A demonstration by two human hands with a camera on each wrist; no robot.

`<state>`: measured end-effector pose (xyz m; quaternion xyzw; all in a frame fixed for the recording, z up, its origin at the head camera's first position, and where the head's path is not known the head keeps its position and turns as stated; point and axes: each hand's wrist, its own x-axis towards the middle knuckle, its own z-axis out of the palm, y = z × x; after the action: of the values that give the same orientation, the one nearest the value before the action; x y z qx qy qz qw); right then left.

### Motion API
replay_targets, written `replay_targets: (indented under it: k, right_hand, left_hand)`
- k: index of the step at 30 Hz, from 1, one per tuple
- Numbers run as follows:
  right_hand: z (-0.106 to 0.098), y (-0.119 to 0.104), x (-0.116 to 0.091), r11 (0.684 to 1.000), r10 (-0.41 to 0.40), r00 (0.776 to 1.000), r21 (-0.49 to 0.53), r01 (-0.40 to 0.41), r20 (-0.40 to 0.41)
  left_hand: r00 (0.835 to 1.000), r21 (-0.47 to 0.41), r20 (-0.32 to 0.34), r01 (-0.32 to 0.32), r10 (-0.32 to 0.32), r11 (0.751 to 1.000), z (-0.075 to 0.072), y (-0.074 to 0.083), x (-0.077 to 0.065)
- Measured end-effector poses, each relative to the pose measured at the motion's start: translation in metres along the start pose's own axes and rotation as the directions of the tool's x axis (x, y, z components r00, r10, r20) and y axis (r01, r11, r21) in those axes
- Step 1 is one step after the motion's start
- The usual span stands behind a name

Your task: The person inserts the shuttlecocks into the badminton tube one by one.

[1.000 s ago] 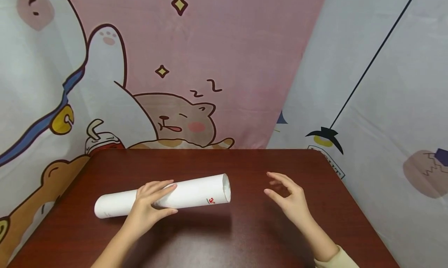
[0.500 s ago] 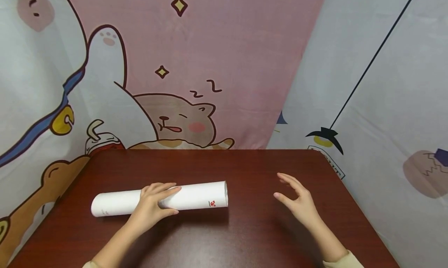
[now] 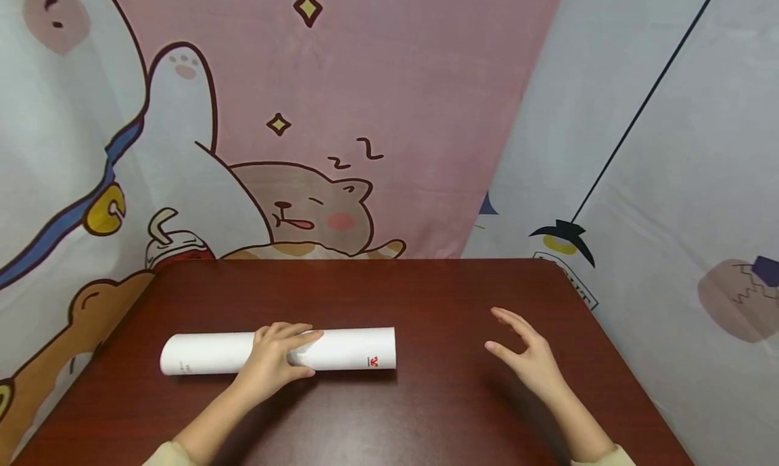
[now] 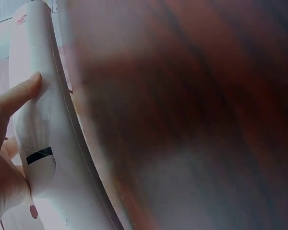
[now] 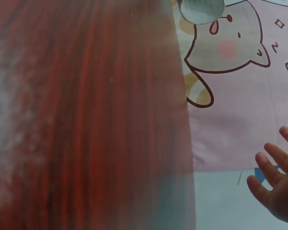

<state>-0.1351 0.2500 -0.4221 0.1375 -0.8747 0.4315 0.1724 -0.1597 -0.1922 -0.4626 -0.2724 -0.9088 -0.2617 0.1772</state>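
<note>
A long white tube (image 3: 356,347) with a small red mark near its right end lies crosswise, low over the brown table, roughly level. My left hand (image 3: 270,358) grips it around the middle, fingers over the top and thumb on the near side. In the left wrist view, the thumb presses on the tube (image 4: 69,177), which has a lengthwise seam and a short black bar. My right hand (image 3: 532,361) hovers to the right of the tube, fingers spread and relaxed, holding nothing. The tube's round end (image 5: 201,10) shows at the top of the right wrist view.
The dark reddish-brown table (image 3: 450,297) stretches under both hands, with its back edge against a hanging cloth (image 3: 438,114) printed with cartoon animals. A pale cloth (image 3: 681,168) hangs along the right side.
The tube's raised right end has come down, so the tube is now level and lower. My left hand went down with it. My right hand has drawn away to the right and slightly down.
</note>
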Motion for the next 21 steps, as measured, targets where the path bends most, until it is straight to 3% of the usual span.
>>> replay_targets:
  k: [9,21]
  right_hand:
    - [-0.0009,0.0025,-0.0032,0.999,0.039,0.999,-0.019,-0.039,0.02]
    - [-0.0004,0.0008,-0.0057,0.998,0.059,0.998,-0.038,-0.058,0.026]
  left_hand:
    - [0.999,0.025,0.041,0.016,-0.017,1.0,0.006,-0.0014,-0.0007]
    - [0.999,0.096,0.033,0.018,-0.021,0.995,0.0073,0.0017,-0.0032]
